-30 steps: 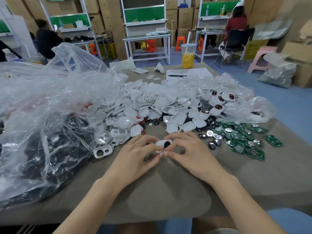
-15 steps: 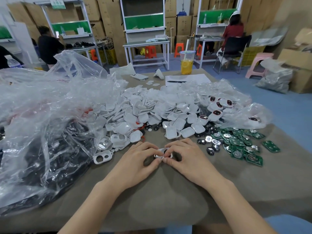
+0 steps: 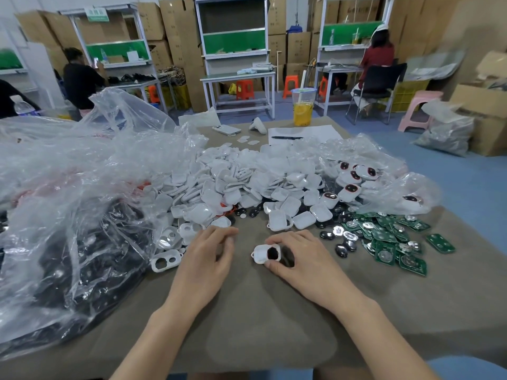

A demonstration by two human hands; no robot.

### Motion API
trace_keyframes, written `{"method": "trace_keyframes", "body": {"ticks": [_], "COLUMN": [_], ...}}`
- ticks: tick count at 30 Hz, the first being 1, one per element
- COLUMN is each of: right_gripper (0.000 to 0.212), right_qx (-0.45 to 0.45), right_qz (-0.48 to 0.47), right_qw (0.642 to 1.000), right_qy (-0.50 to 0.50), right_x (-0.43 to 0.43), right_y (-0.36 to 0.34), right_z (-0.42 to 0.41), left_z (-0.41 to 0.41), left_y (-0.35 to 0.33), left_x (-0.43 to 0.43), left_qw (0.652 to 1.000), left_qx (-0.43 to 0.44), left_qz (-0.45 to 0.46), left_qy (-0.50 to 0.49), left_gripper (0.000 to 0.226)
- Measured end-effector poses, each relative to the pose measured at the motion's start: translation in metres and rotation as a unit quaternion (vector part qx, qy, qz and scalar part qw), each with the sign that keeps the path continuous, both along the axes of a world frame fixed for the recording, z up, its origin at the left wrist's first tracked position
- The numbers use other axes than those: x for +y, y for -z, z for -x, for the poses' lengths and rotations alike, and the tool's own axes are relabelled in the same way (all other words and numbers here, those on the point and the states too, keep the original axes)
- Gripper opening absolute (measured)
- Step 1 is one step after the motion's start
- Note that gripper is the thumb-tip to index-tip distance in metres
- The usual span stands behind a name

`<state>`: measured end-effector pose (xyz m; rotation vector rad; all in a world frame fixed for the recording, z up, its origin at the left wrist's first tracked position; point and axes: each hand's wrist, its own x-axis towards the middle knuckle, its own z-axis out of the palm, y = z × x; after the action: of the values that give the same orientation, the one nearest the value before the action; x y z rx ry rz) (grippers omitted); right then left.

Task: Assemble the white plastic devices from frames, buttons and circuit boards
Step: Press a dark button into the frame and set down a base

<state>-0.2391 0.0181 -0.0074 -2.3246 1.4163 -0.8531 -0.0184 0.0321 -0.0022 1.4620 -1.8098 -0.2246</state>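
Grey table point(image 3: 260, 330) underneath; right hand point(image 3: 304, 260) pinches white device point(image 3: 261, 252); left hand point(image 3: 208, 257) rests loosely curled beside.

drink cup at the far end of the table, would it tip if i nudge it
Probably tippy: the drink cup is tall and narrow. The yellow liquid filling its lower half likely weighs it down somewhat. Its clear wall may flex if squeezed.

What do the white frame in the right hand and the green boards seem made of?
The white frame: likely moulded plastic, smooth, slightly glossy, uniform colour with rounded edges. The green boards: probably laminate circuit board, matte green coating with shiny metal discs.
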Motion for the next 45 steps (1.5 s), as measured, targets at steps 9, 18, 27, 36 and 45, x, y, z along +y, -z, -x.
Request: {"method": "trace_keyframes", "body": {"ticks": [9,18,27,36,45], "right_gripper": [0.024,0.032,0.025,0.024,0.027], "right_qx": [0.018,0.092,0.047,0.061,0.008], "right_qz": [0.106,0.007,0.034,0.031,0.017], "right_qw": [0.974,0.953,0.971,0.954,0.955], "right_qy": [0.201,0.289,0.233,0.292,0.297], "right_x": [0.005,-0.002,0.0,0.001,0.001], "right_y": [-0.006,0.001,-0.002,-0.003,-0.004], "right_z": [0.003,0.009,0.007,0.009,0.009], "left_z": [0.006,0.008,0.003,0.003,0.008], "left_y": [0.0,0.006,0.008,0.006,-0.005], "left_x": [-0.002,-0.008,-0.011,-0.008,0.002], "left_qw": [0.989,0.972,0.98,0.982,0.994], "left_qx": [-0.131,-0.189,-0.131,-0.135,-0.046], "left_qz": [0.003,-0.055,-0.036,-0.022,0.056], "left_qy": [-0.063,-0.129,-0.144,-0.134,-0.082], "left_gripper": [0.03,0.04,0.018,0.02,0.006]}}
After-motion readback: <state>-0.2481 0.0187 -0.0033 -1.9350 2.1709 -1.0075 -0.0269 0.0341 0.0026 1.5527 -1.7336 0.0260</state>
